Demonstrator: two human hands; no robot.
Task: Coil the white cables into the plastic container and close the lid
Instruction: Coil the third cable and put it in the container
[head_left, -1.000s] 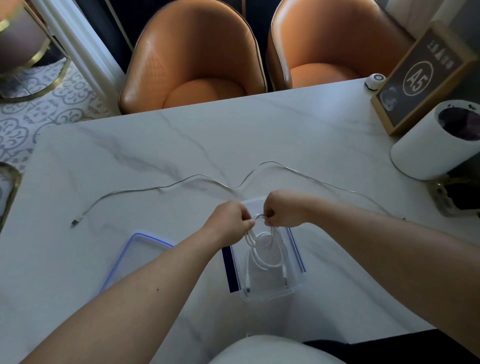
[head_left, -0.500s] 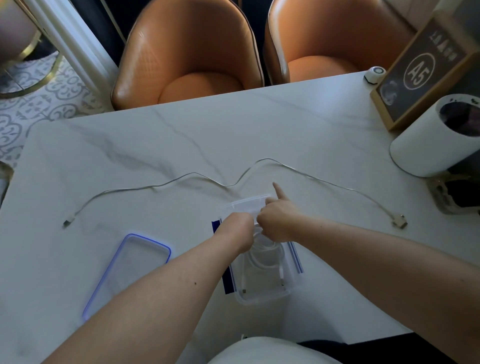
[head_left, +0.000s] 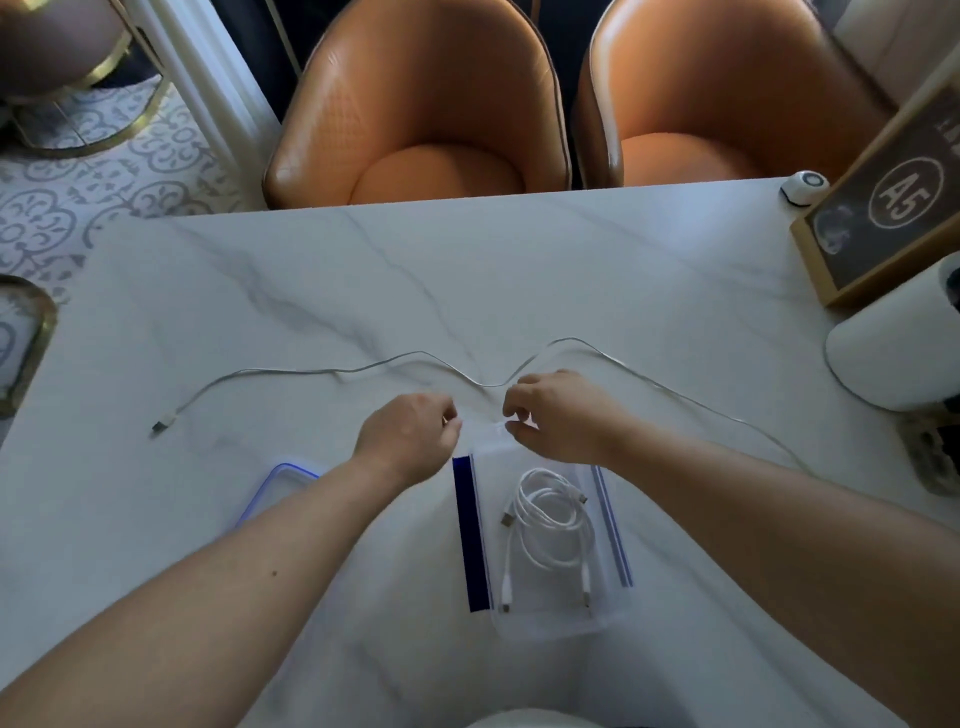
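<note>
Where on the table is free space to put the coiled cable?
Bare marble lies between the long cable and the chairs' edge, also left of the lid. Crowded: around the container, both hands, and the right edge by the framed sign.

A coiled white cable (head_left: 550, 512) is seen inside the clear container (head_left: 545, 621) near the table's front edge — lid (head_left: 275, 486) laid flat to its left; a second cable (head_left: 363, 368) is stretched mid-table — uncoiled.
</note>
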